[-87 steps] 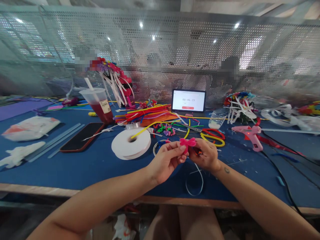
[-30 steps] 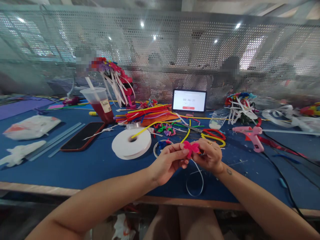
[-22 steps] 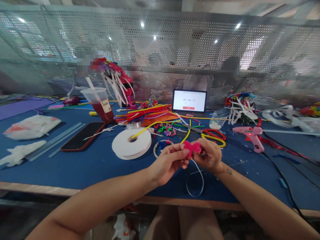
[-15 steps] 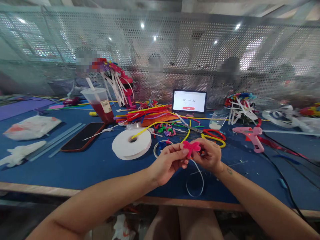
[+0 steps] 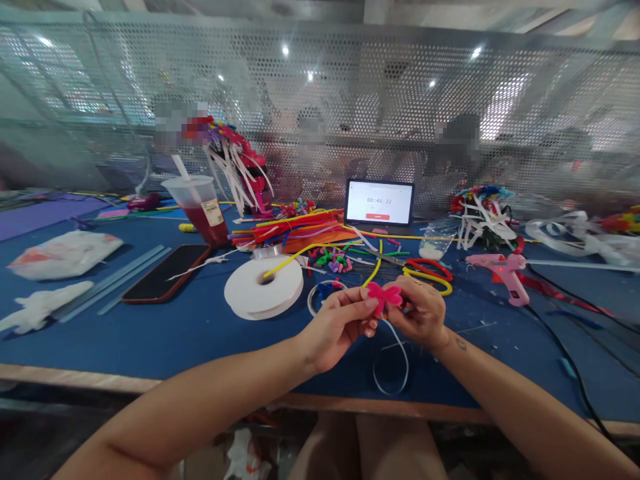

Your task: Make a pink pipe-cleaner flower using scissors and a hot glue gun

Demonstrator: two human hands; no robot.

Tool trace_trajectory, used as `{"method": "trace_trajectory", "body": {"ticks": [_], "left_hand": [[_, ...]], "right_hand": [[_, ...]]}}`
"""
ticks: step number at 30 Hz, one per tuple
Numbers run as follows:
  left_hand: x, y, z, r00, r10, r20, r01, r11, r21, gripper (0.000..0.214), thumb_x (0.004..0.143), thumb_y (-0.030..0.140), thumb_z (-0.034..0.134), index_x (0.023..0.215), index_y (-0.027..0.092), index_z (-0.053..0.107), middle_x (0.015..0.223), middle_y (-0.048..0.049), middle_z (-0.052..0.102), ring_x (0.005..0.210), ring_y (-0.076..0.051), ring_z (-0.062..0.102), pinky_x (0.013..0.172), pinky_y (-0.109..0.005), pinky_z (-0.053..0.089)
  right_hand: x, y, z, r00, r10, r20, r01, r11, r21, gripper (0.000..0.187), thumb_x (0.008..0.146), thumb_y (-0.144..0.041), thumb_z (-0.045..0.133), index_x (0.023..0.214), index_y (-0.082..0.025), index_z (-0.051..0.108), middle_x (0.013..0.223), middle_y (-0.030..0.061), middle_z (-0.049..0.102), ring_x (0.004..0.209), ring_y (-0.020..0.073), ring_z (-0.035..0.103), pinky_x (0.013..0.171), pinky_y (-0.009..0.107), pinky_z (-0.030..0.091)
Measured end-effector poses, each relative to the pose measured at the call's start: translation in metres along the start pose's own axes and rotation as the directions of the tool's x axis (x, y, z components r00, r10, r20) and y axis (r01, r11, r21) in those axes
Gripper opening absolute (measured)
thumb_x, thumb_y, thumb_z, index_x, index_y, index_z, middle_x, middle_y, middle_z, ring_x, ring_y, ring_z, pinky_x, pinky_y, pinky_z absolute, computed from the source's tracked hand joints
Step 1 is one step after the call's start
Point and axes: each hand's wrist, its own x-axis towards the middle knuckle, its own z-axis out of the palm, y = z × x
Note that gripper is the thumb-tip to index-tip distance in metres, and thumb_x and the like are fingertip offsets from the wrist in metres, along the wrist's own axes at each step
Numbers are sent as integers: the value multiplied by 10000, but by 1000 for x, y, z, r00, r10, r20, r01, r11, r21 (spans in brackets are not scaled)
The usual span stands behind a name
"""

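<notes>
Between my two hands, above the table's front part, is a bright pink pipe-cleaner flower (image 5: 384, 297) with looped petals. My left hand (image 5: 345, 320) pinches its left side between thumb and fingers. On the other side my right hand (image 5: 419, 313) grips it, fingers curled and partly hidden. A thin white ribbon (image 5: 406, 367) hangs in a loop below the hands. Just behind them lie a blue pipe-cleaner piece (image 5: 327, 289) and bent red and yellow pipe cleaners (image 5: 435, 273). Left of my hands a white ribbon roll (image 5: 240, 293) rests flat.
A pink glue gun (image 5: 505, 273) with a black cord stands at right. At left are a phone (image 5: 165, 275), clear glue sticks (image 5: 115, 283) and a cup of red drink (image 5: 205, 217). Behind lie loose pipe cleaners (image 5: 295, 230), scissors (image 5: 387, 257) and a propped tablet timer (image 5: 379, 202).
My right hand has shifted very slightly to the right, and the pink petals look a little more spread. Otherwise the scene is the same.
</notes>
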Motion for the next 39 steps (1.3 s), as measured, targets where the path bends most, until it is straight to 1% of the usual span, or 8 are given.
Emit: {"method": "trace_trajectory", "body": {"ticks": [8, 14, 18, 20, 24, 27, 34, 39], "left_hand": [[1, 1, 0, 1000, -14, -18, 14, 1000, 1, 191, 662, 210, 741, 663, 100, 585, 593, 1, 540, 515, -60, 510, 466, -161, 367], [3, 1, -2, 999, -35, -33, 36, 999, 31, 185, 663, 221, 733, 644, 109, 586, 584, -14, 574, 498, -73, 517, 439, -169, 356], [4, 1, -3, 999, -15, -37, 15, 1000, -9, 159, 660, 192, 734, 653, 101, 603, 607, -17, 586, 502, -57, 504, 452, -162, 355], [5, 2, -4, 999, -11, -50, 9, 999, -34, 149, 659, 178, 734, 660, 103, 606, 605, -15, 581, 510, -57, 501, 453, -160, 351], [6, 4, -4, 998, -5, -61, 2, 999, -45, 142, 656, 172, 731, 676, 101, 609, 604, -17, 572, 514, -58, 488, 449, -162, 342], [7, 5, -4, 998, -1, -64, -1, 999, -33, 158, 654, 185, 732, 671, 100, 601, 602, -15, 560, 512, -57, 479, 449, -164, 336], [6, 5, -3, 998, -10, -67, 8, 1000, -18, 175, 647, 190, 739, 666, 103, 588, 605, -10, 553, 509, -53, 470, 450, -165, 322], [5, 5, -3, 997, -13, -75, 11, 1000, -22, 174, 643, 189, 742, 669, 107, 590, 599, -11, 560, 509, -56, 474, 450, -167, 324]], "right_hand": [[0, 0, 0, 1000, 12, 19, -11, 999, -43, 73, 768, -139, 507, 770, -197, 552, 566, -24, 553, 474, 85, 480, 451, 193, 376], [1, 6, 3, 1000, 0, 26, 2, 994, -105, 134, 761, -150, 509, 649, -206, 462, 501, -46, 477, 446, 76, 450, 438, 180, 363], [-1, 10, 5, 994, 51, 95, -44, 997, -67, 29, 773, -179, 516, 794, -195, 526, 576, -28, 568, 471, 81, 505, 451, 179, 399], [-3, 12, 5, 986, 102, 132, -96, 994, -54, 102, 777, -194, 525, 877, -193, 540, 621, -20, 608, 476, 84, 526, 455, 181, 414], [-4, 14, 6, 972, 165, 170, -159, 986, -46, 72, 798, -201, 519, 861, -205, 554, 635, -20, 629, 490, 88, 552, 470, 181, 426], [-4, 16, 6, 974, 145, 173, -137, 989, -56, 55, 818, -214, 512, 842, -206, 560, 632, -18, 631, 502, 94, 561, 478, 185, 427], [-5, 17, 5, 990, 18, 141, -11, 999, -46, 82, 839, -160, 498, 876, -205, 555, 668, -8, 645, 557, 105, 590, 494, 191, 430], [-3, 15, 4, 992, -12, 125, 21, 997, -74, 90, 835, -131, 497, 843, -203, 552, 643, -11, 625, 539, 103, 572, 488, 199, 420]]}}
